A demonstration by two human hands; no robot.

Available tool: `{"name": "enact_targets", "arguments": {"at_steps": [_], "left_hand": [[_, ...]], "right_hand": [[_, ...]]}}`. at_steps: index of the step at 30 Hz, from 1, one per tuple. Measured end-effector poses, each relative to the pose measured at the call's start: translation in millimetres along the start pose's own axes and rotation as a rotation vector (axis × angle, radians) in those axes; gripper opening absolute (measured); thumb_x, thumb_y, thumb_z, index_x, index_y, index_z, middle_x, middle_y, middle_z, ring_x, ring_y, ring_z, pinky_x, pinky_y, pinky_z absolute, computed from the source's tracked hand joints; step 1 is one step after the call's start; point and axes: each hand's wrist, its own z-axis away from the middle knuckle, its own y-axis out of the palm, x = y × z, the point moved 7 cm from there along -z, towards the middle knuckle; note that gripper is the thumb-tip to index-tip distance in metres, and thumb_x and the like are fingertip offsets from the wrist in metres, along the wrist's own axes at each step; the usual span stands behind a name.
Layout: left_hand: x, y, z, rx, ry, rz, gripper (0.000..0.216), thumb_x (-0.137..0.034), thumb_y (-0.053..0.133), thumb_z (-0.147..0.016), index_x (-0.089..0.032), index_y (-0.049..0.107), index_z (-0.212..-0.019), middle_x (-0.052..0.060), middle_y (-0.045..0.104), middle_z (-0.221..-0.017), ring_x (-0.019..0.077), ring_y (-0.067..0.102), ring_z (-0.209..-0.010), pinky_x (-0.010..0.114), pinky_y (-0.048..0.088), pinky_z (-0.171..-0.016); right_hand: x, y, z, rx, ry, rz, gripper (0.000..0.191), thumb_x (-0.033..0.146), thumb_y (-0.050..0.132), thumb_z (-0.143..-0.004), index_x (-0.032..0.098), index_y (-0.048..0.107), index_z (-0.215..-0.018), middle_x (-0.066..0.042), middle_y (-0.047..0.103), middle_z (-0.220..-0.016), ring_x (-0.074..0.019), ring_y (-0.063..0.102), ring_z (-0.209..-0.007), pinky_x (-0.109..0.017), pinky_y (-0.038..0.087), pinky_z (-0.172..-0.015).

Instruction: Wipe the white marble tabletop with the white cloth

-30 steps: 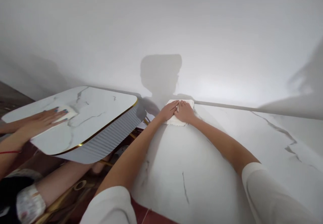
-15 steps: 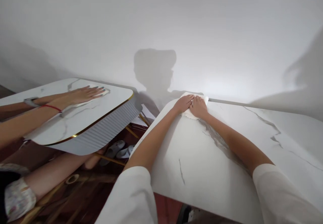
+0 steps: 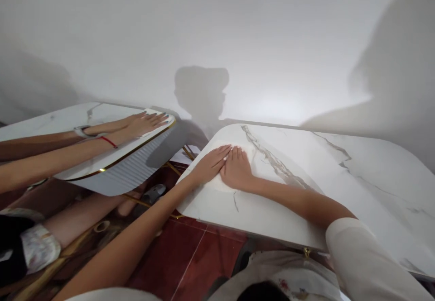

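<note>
My left hand (image 3: 212,163) lies flat with its fingers stretched out, angled in from the left. Beside it, my right hand (image 3: 237,169) is also flat, its fingertips touching those of the left. Both press on a thin white cloth (image 3: 217,185), mostly hidden under the palms and hard to tell from the tabletop. This cloth rests on the left part of a white, marble-patterned table (image 3: 204,205) with rounded corners.
At left, a co-worker's hands (image 3: 147,123) lie on a similar table (image 3: 68,116) with a gold edge. Below are a grey shoe (image 3: 154,193), a wooden chair (image 3: 79,249) and red floor tiles (image 3: 204,258). A pale wall (image 3: 272,43) stands behind both tables.
My hands and the cloth have slid from the table's far edge toward me, to the left front. The co-worker's hands have moved right, to their table's corner.
</note>
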Motion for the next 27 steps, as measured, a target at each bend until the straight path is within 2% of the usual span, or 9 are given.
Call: {"name": "enact_targets", "arguments": {"at_steps": [3,6,11,15,18,22,27], "left_hand": [[-13,-8,34,-0.020,-0.083,-0.023,0.054,-0.039,0.024,-0.093,-0.023,0.039,-0.142,0.002,0.039,-0.147,0.0204,0.036,-0.136,0.040,0.027,-0.115],[-31,-8,58,-0.033,-0.146,-0.061,0.055,-0.038,0.024,-0.092,-0.024,0.038,-0.143,0.002,0.041,-0.146,0.0207,0.037,-0.135,0.042,0.028,-0.114],[-76,4,67,-0.056,-0.181,-0.132,0.055,-0.034,0.023,-0.092,-0.019,0.041,-0.141,0.006,0.040,-0.146,0.0217,0.036,-0.136,0.043,0.030,-0.113],[-109,18,47,-0.036,-0.159,-0.148,0.055,-0.031,0.021,-0.093,-0.015,0.040,-0.141,0.009,0.039,-0.147,0.0208,0.034,-0.137,0.042,0.029,-0.113],[-117,27,23,-0.022,-0.153,-0.144,0.053,-0.028,0.023,-0.092,-0.015,0.040,-0.141,0.009,0.040,-0.147,0.0204,0.034,-0.137,0.041,0.029,-0.113],[-104,37,-16,-0.038,-0.183,-0.131,0.052,-0.027,0.025,-0.092,-0.015,0.040,-0.140,0.009,0.040,-0.146,0.0209,0.035,-0.136,0.041,0.030,-0.112],[-68,45,-62,-0.084,-0.218,-0.111,0.049,-0.027,0.028,-0.092,-0.012,0.044,-0.136,0.011,0.043,-0.144,0.0213,0.037,-0.135,0.040,0.028,-0.113]], "right_hand": [[22,-5,23,0.060,-0.058,-0.033,0.063,0.029,0.035,-0.091,-0.013,0.032,-0.138,-0.029,0.030,-0.146,-0.0358,0.026,-0.137,-0.048,0.019,-0.112],[32,-13,46,0.097,-0.109,-0.059,0.062,0.028,0.034,-0.092,-0.012,0.031,-0.139,-0.027,0.029,-0.147,-0.0331,0.024,-0.139,-0.047,0.018,-0.114],[17,-26,81,0.121,-0.161,-0.101,0.064,0.029,0.038,-0.089,-0.009,0.031,-0.140,-0.025,0.030,-0.148,-0.0319,0.024,-0.139,-0.045,0.018,-0.114],[-12,-34,97,0.121,-0.147,-0.098,0.063,0.028,0.037,-0.088,-0.008,0.033,-0.140,-0.025,0.028,-0.148,-0.0322,0.023,-0.139,-0.046,0.019,-0.114],[-36,-39,93,0.109,-0.122,-0.074,0.062,0.028,0.034,-0.088,-0.006,0.033,-0.140,-0.024,0.029,-0.148,-0.0319,0.024,-0.139,-0.047,0.020,-0.113],[-66,-39,68,0.118,-0.120,-0.042,0.062,0.028,0.035,-0.089,-0.007,0.034,-0.140,-0.024,0.032,-0.147,-0.0312,0.028,-0.138,-0.045,0.022,-0.113],[-98,-30,19,0.110,-0.154,0.005,0.062,0.029,0.036,-0.089,-0.005,0.035,-0.140,-0.022,0.034,-0.146,-0.0289,0.030,-0.137,-0.042,0.022,-0.112]]}}
